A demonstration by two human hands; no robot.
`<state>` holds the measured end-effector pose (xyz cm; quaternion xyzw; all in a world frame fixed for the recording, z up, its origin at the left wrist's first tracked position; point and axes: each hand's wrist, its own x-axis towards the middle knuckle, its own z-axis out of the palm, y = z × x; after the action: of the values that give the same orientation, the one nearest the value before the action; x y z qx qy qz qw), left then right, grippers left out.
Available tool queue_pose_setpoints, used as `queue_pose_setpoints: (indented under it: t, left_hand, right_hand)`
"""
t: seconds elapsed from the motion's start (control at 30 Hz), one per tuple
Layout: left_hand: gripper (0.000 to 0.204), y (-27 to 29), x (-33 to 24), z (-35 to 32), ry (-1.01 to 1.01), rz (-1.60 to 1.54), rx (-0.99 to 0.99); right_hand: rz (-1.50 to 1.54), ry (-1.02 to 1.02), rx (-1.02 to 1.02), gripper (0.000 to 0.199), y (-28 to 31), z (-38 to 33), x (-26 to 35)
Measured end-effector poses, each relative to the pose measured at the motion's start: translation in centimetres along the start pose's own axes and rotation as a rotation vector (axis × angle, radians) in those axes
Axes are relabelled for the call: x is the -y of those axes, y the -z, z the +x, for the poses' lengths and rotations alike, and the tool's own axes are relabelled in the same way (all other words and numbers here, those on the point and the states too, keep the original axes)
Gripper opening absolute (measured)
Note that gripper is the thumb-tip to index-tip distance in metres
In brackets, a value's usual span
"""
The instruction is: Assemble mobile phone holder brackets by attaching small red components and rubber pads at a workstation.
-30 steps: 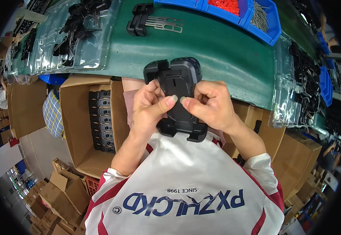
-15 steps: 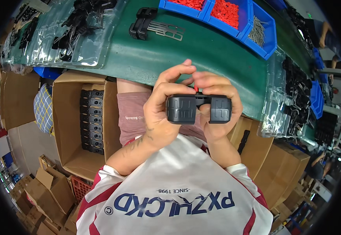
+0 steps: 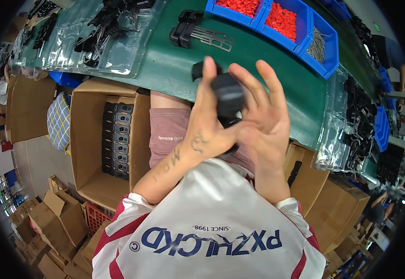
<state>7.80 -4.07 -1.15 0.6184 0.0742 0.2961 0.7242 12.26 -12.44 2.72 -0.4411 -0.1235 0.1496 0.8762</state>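
Over my lap, a black plastic part (image 3: 229, 95) with thick padded ends is tilted and smeared by motion. My left hand (image 3: 207, 128) is closed round it, one finger standing up along its side. Beside the part, my right hand (image 3: 268, 123) has its fingers spread and stretched upward. Its thumb side comes close to the part, and I cannot tell whether it touches. Beyond my hands, on the green table (image 3: 165, 69), lie black plastic parts (image 3: 184, 30) with flat slotted metal strips (image 3: 214, 38).
Blue bins (image 3: 300, 49) at the far edge hold small red pieces (image 3: 281, 21) and metal pins (image 3: 317, 46). Clear trays (image 3: 135, 65) of black parts flank the table. Left of my legs, a cardboard box (image 3: 84, 144) contains stacked black parts (image 3: 116, 139). Another carton (image 3: 311, 186) stands right.
The black part has turned from level to tilted and moved up slightly. My right hand has let go and spread its fingers. The view has shifted a little.
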Motion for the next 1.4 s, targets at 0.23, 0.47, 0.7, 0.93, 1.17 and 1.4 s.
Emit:
queue_pose_setpoints:
  t: [0.23,0.47,0.7,0.93,1.17,1.4]
  left_hand:
    - [0.089,2.5,0.7,-0.1,0.065,-0.085,0.339]
    - [0.072,2.9,-0.5,0.7,0.223,-0.685,0.062]
    - [0.068,4.1,-1.3,2.7,0.034,-0.648,-0.132]
    - [0.070,4.4,-1.6,3.4,-0.007,-0.615,-0.135]
    - [0.072,0.7,-0.9,2.8,0.031,-0.472,-0.071]
    - [0.059,7.7,-2.4,3.2,0.123,-0.186,0.235]
  right_hand:
    - [-0.162,-0.270,0.298,0.057,2.3,1.0,-1.8]
    - [0.134,-0.387,0.364,0.071,2.7,0.2,-2.9]
    - [-0.549,-0.191,0.467,0.107,-0.1,-2.7,-3.5]
    - [-0.425,-0.214,0.374,0.119,1.9,-4.0,-2.7]
    - [-0.071,-0.319,0.286,0.098,3.5,-0.7,-0.2]
    - [-0.435,0.080,-0.036,0.051,11.6,13.0,12.5]
